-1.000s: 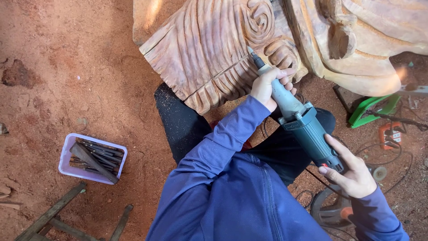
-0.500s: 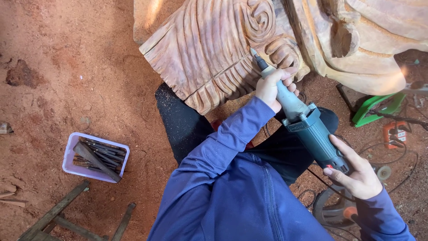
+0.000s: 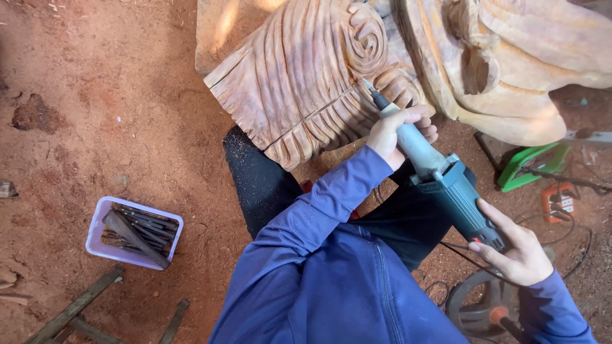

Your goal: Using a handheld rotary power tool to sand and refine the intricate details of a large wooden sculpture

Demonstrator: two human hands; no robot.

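We grip the grinder [image 3: 446, 185] with both hands, our left hand [image 3: 398, 130] closed round its neck and our right hand [image 3: 519, 251] wrapped on its rear, its tip touching the carving [image 3: 306, 83] just above our left hand, a chisel tub [image 3: 134, 232] well off to the left.

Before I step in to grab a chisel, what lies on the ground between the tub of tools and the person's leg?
In the head view, only bare red dirt lies between the tub and the leg.
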